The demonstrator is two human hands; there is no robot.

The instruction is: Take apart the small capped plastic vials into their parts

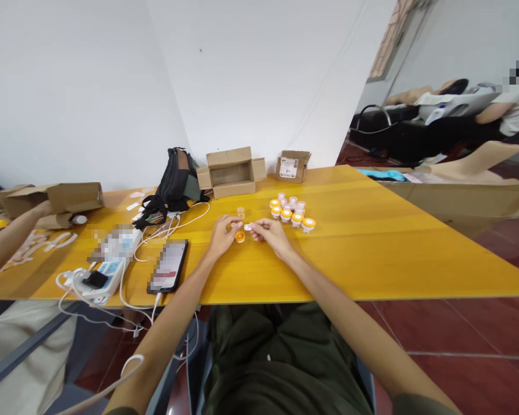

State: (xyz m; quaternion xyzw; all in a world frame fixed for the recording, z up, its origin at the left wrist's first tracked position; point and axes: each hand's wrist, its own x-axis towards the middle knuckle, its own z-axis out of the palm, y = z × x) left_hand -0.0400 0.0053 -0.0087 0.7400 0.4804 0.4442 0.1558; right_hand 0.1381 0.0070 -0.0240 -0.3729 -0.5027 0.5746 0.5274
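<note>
a small white piece [247, 227], pale and roundish and too small to make out in detail, sits just above the yellow worktop [372, 242] near its middle, held between the two hands. the right hand [271, 231] has its fingers closed in a pinch on the piece's right side. the left hand [222, 235] is curled with its fingertips at the piece's left side, but i cannot tell whether it grips or only touches. directly below the piece an orange lid [239, 237] lies flat on the worktop, just beside the left hand's fingertips. a small clear jar [241, 212] stands open just behind the hands. to the right of it, near the right hand, is a cluster of small jars with orange lids [292, 212]. to the left lie a phone [168, 266] and a white power strip [101, 276] with trailing cables. further back are a black bag [175, 184], an open cardboard box [231, 172] and a smaller box [292, 166] by the wall. at the far left another person's arm [8, 236] reaches to a flat carton [64, 199]. nothing lies between the hands and the jars.
</note>
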